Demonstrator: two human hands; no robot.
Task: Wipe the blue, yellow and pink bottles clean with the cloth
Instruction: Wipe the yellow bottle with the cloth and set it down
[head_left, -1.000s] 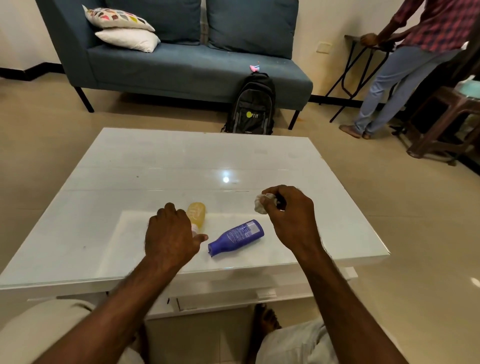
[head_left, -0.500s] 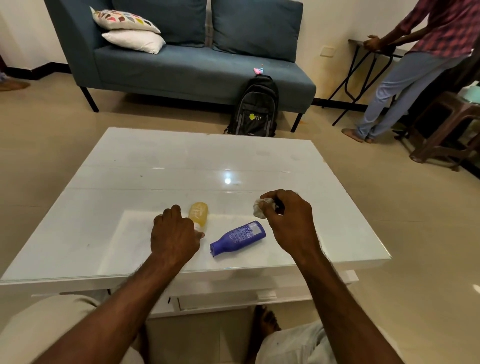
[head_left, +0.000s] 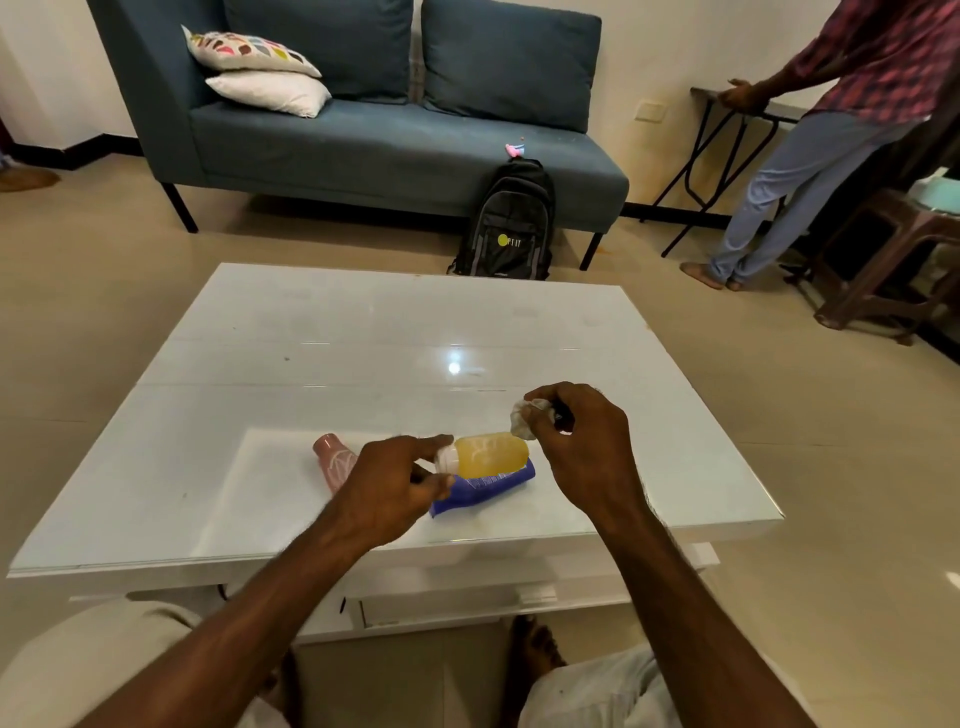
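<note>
**Yellow bottle lifted, cloth at its base**

Our left hand (head_left: 387, 491) pinches the white cap end of the yellow bottle (head_left: 491, 455), holding it sideways above the blue bottle (head_left: 483, 491), which lies on the white table (head_left: 311, 332). Our right hand (head_left: 582, 447) is closed on the crumpled cloth (head_left: 521, 422), touching the yellow bottle's far end. The pink bottle (head_left: 335, 460) lies just left of our left hand. Beyond the table, a backpack (head_left: 511, 223) leans against a blue sofa (head_left: 389, 140).

Low white glossy glass-topped table (head_left: 322, 332), bottles near front edge.
Pink plastic bottle (head_left: 335, 460) lay on its side at left; blue plastic bottle (head_left: 483, 491) lay flat just right of it, cap toward the front.
</note>
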